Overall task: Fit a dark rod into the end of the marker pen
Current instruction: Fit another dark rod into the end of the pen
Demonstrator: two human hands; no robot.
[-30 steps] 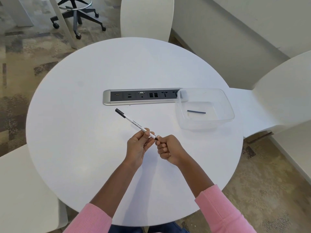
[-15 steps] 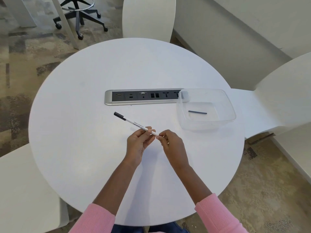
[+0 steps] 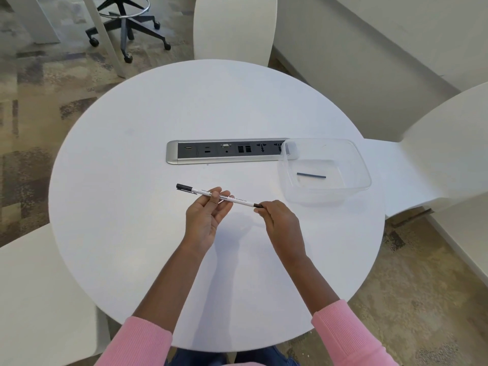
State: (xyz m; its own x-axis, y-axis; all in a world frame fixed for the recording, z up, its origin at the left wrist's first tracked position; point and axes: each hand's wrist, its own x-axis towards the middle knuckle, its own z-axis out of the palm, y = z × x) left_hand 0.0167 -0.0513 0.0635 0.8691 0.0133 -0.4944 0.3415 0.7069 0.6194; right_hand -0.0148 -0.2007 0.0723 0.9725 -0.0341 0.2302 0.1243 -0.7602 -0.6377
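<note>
A white marker pen (image 3: 239, 199) with a black cap at its left end is held level above the round white table (image 3: 132, 207). My left hand (image 3: 207, 221) pinches the barrel near the middle. My right hand (image 3: 281, 220) pinches the pen's right end, where a short dark piece (image 3: 258, 205) shows at my fingertips. A dark rod (image 3: 311, 175) lies flat inside a clear plastic tub (image 3: 353, 165) to the right of the hands.
A silver power and data socket strip (image 3: 224, 151) is set into the table behind the pen, its right end under the tub. White chairs stand at the back, the right and the front left. An office chair base stands on the carpet at the far left.
My hands have moved apart along the pen: the left slid toward the middle, the right stays at the right end. More of the barrel shows between them, and the pen lies flatter.
</note>
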